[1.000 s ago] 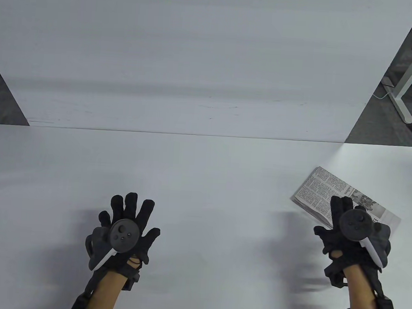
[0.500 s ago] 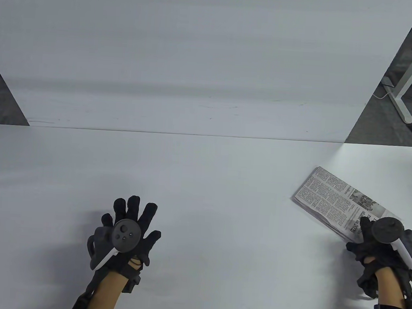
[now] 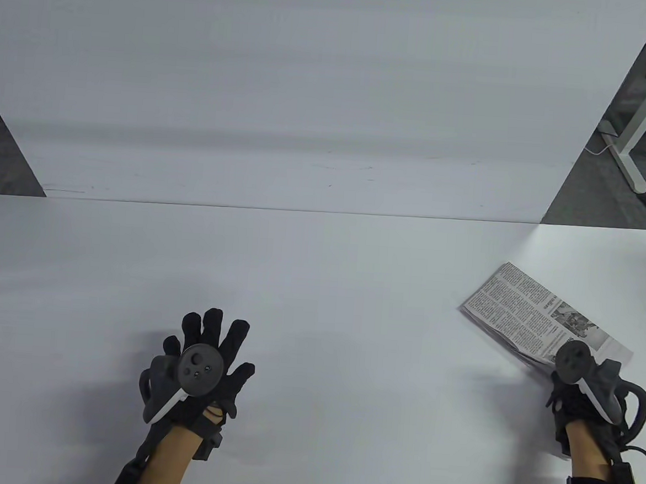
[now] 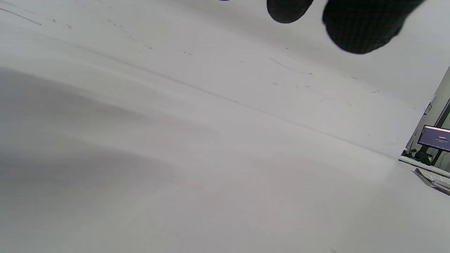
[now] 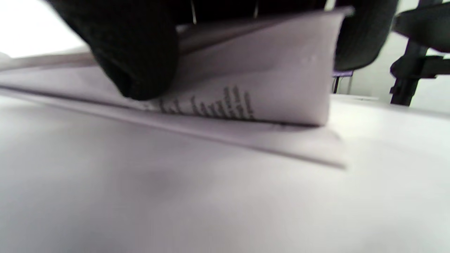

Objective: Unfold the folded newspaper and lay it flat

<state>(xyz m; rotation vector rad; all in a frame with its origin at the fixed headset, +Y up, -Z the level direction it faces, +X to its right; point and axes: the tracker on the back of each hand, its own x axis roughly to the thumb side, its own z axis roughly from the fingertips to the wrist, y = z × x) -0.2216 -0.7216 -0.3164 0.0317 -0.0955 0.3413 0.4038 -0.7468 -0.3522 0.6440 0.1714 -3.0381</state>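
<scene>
My right hand [image 3: 578,392] sits at the near right corner of the folded newspaper [image 3: 539,318]. In the right wrist view a gloved finger [image 5: 137,59] lies against the upper layers, and that corner of the paper [image 5: 281,88] is raised off the sheet beneath, so I am gripping the top layers there; from above the tracker hides my fingers. The newspaper lies askew at the right of the near table [image 3: 320,275], its long edges running from far left to near right, its far left corner flat on the surface and well short of the table's far edge. Its near right corner reaches close to the table's right side.

My left hand [image 3: 201,363] is spread, fingers fanned, over the near left-centre of the table, holding nothing; in the left wrist view its fingertips [image 4: 362,24] hang above bare white surface. A wide white stretch of table lies between my two hands and on toward the far edge, where a second white table [image 3: 312,86] butts against this one.
</scene>
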